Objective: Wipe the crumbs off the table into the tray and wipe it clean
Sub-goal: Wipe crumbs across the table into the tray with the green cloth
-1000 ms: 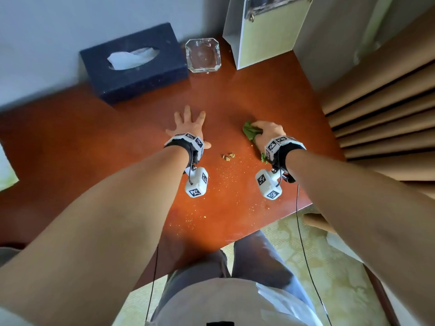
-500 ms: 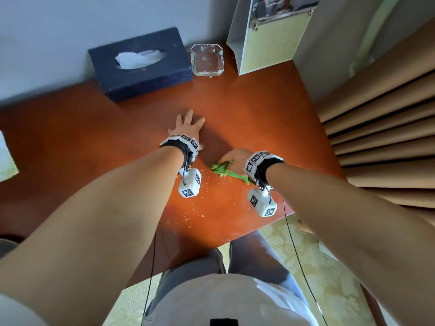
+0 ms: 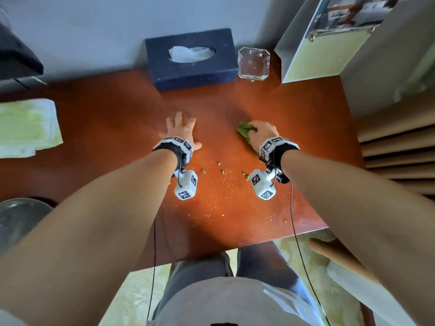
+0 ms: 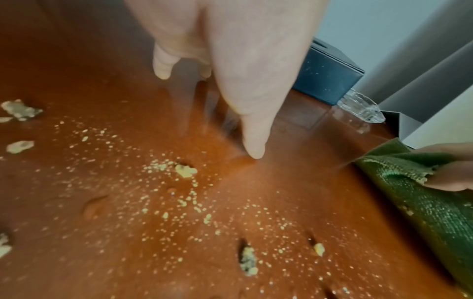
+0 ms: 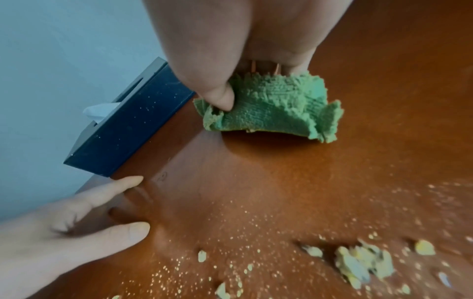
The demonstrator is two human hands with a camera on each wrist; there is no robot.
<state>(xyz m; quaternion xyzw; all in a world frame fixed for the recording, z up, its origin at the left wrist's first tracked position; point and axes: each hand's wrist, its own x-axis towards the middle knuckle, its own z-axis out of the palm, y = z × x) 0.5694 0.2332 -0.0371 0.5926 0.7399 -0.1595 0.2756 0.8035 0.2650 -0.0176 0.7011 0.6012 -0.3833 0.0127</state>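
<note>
left hand: flat on table, fingers spread, holding nothing
right hand: fingers bunched round cloth, pressing it on table, 3 o'clock of left hand
crumbs: scattered at 6 o'clock of both hands, trailing toward near edge
tray: far edge, 12 o'clock of cloth, bare wood between
box: touches tray's 9 o'clock side

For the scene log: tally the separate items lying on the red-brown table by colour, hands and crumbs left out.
Dark blue: 1, tissue box
Clear: 1, glass tray
Green: 1, cloth
Pale green-white: 1, folded towel
Total: 4
</note>
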